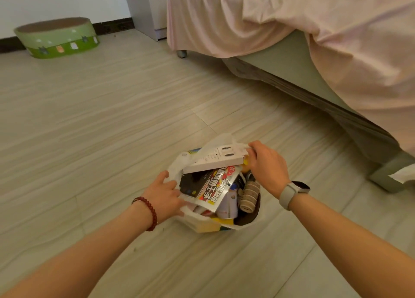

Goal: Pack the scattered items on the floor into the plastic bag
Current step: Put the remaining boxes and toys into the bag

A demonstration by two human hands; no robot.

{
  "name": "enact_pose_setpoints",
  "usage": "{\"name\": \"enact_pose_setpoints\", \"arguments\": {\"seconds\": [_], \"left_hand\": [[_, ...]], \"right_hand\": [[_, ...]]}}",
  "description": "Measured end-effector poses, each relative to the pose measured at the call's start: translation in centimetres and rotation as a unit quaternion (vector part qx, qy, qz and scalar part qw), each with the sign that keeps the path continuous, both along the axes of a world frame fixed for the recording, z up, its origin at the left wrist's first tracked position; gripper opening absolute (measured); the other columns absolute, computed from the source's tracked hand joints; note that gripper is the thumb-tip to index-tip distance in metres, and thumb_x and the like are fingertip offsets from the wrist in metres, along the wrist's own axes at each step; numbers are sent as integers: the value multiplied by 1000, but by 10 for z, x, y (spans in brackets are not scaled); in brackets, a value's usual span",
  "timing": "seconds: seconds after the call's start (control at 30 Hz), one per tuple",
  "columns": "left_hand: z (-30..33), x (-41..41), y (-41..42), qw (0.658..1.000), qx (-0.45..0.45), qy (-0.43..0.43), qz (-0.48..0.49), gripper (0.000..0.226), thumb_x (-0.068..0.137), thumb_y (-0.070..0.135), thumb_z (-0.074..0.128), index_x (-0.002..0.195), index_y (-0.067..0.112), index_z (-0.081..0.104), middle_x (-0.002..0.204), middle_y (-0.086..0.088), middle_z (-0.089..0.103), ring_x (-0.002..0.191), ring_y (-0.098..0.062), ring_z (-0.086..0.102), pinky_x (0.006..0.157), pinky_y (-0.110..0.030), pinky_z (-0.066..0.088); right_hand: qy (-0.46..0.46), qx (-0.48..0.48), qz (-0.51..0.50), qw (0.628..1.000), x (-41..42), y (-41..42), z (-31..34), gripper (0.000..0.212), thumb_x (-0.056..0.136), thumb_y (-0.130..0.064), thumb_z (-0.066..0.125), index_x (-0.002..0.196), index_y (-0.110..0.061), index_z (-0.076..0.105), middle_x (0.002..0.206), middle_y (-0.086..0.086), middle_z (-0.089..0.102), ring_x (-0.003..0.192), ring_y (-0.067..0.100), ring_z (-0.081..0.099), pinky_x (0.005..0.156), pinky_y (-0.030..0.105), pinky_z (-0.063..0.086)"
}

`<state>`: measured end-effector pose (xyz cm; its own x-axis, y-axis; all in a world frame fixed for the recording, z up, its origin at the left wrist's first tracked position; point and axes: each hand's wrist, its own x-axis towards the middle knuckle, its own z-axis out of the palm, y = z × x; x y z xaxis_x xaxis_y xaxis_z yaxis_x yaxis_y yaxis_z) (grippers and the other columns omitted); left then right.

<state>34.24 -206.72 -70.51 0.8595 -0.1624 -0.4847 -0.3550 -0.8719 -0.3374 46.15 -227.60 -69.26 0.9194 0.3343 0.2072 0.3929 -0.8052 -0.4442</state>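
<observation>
Your left hand (165,193) grips the near-left edge of the plastic bag (177,165), fingers curled over it. Your right hand (266,163) pinches the far edge of the bag next to a white box (213,160). Both arms reach forward and down, wrists bent in toward the bag. That bag sits on the floor (112,118) in front of you, near the bed (314,39). It looks full: a shiny packet (215,185), a roll (249,195) and more lie inside. No loose things show on the floor, so I think packing is nearly done.
</observation>
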Motion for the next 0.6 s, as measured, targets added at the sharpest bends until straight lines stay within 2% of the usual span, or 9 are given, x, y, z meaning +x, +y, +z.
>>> {"name": "enact_pose_setpoints", "arguments": {"seconds": [0.1,0.17,0.23,0.3,0.4,0.43,0.5,0.6], "left_hand": [[-2,-13,7,995,-79,-54,29,33,95,40,35,116,24,55,112,2,60,105,-22,53,96,-35,30],[-1,-21,19,977,-136,-161,25,22,91,38,48,98,24,63,97,7,65,91,-18,60,85,-33,38],[9,-28,42,950,-180,-237,96,18,89,34,53,88,21,66,88,4,67,86,-21,63,80,-33,40],[19,-34,72,915,-223,-263,209,24,93,26,45,91,15,66,92,-4,66,92,-28,61,80,-34,37],[23,-39,102,840,-265,-330,339,28,95,23,39,90,14,65,93,-9,61,86,-33,58,69,-34,36],[21,-40,106,827,-273,-336,359,30,95,24,38,89,13,65,92,-9,59,84,-32,57,66,-33,37],[13,-45,108,825,-276,-328,369,30,95,26,39,88,13,65,89,-7,56,80,-31,57,62,-33,38],[6,-55,106,833,-280,-345,331,25,92,26,47,88,11,66,92,-8,57,78,-33,59,58,-33,39]], "right_hand": [[-11,-15,4,1000,-8,2,5,25,98,-24,34,101,-11,56,92,7,66,71,22,52,60,29,35],[-23,-14,3,1000,-12,1,12,25,98,-23,35,99,-10,56,89,8,65,69,21,51,56,29,34],[-47,8,-10,999,-11,1,25,24,97,-22,36,97,-8,56,84,9,64,71,26,56,57,30,35],[-68,74,-34,994,-5,7,39,23,97,-21,38,96,-6,56,77,11,60,74,32,58,61,31,34],[-80,159,-54,983,3,35,54,23,96,-17,39,96,-3,57,85,17,64,80,34,57,65,31,32],[-76,166,-54,982,2,45,56,23,96,-17,38,96,-2,56,87,18,64,80,33,56,65,30,31],[-67,165,-51,983,-3,59,52,24,97,-18,37,96,-2,55,84,15,61,74,30,51,64,30,29],[-67,146,-55,986,-14,60,43,24,97,-20,36,94,-4,54,75,6,52,66,23,46,60,31,29]]}}
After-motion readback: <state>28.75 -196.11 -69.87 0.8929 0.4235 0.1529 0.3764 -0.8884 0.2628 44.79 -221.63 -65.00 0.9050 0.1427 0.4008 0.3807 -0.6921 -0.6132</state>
